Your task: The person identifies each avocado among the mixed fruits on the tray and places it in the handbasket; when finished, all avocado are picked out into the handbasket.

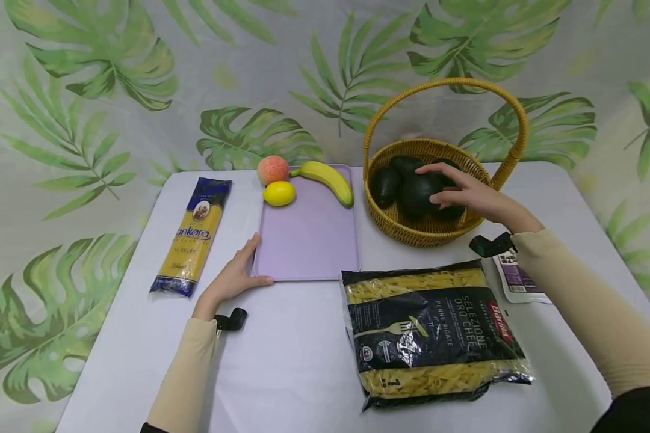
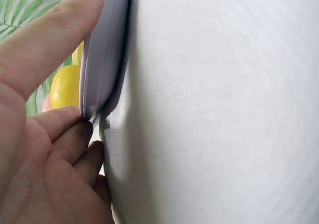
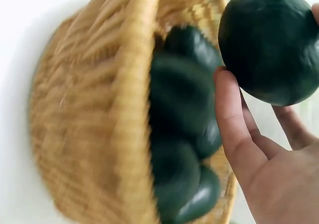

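Note:
My left hand (image 1: 233,278) spans the near left corner of a lilac tray (image 1: 309,246), its thumb along the near edge and straight fingers against the left side. On the tray lie a banana (image 1: 327,179), a lemon (image 1: 279,193) and a peach (image 1: 273,170) at the far end. Over a wicker basket (image 1: 411,236), my right hand (image 1: 473,195) grips a round dark green avocado (image 3: 271,45) between thumb and fingers. The right wrist view shows it raised beside the rim, with several other avocados (image 3: 182,92) inside the basket.
A black bag of penne pasta (image 1: 422,337) lies in front of the basket. Behind it, under my right forearm, a small purple-and-white packet (image 1: 520,279) shows partly. An upright-lying yellow and blue spaghetti pack (image 1: 193,234) is left of the tray. The basket's tall handle (image 1: 449,84) arches overhead.

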Tool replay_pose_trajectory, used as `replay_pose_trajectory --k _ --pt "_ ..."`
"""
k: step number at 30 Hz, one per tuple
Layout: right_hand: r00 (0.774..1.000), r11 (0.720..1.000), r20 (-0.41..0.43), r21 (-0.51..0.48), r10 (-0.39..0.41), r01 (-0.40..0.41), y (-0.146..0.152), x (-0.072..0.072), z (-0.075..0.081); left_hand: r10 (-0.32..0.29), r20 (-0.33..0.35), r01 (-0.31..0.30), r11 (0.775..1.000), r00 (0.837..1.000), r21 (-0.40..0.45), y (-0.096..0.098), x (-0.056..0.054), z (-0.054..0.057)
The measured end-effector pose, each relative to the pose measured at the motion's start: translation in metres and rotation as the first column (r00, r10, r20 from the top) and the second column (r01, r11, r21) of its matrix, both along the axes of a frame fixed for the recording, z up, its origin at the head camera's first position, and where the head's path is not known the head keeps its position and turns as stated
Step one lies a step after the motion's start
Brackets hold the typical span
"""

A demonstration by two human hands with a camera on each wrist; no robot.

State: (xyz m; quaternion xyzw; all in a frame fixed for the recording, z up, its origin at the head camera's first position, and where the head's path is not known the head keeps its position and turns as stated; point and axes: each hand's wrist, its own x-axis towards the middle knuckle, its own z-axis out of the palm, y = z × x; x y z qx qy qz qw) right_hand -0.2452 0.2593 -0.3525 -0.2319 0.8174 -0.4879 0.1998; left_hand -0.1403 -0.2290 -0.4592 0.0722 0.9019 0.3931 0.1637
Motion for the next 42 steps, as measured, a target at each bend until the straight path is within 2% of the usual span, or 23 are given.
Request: replay_pose_trajectory --k 6,12,20,26,31,42 --pt "0.999 0.998 0.020 0.052 -0.026 0.025 0.024 0.004 -0.002 -0.004 -0.005 0.004 1.000 1.000 0.000 0.000 0.000 0.000" --pt "0.998 0.995 0.055 0.097 -0.022 0.017 0.032 0.007 0.000 -0.004 -0.002 0.004 1.000 1.000 0.000 0.000 0.001 0.000" --pt "0.995 0.990 0.097 0.139 0.025 -0.038 0.037 0.003 -0.002 -0.002 -0.002 0.002 1.000 1.000 -0.005 0.001 0.002 0.000" --pt "0.989 0.969 0.101 0.213 0.108 -0.128 0.036 0.002 -0.006 -0.002 -0.006 0.002 1.000 1.000 -0.005 0.000 0.002 -0.001" --pt "0.986 0.967 0.073 0.198 0.147 -0.159 0.035 0.003 -0.008 -0.007 -0.011 0.006 1.000 1.000 -0.006 0.001 0.001 0.000" --pt "0.996 0.985 0.035 0.146 0.087 -0.091 0.029 0.014 -0.011 -0.013 -0.004 0.013 1.000 1.000 -0.004 0.002 0.002 0.004"
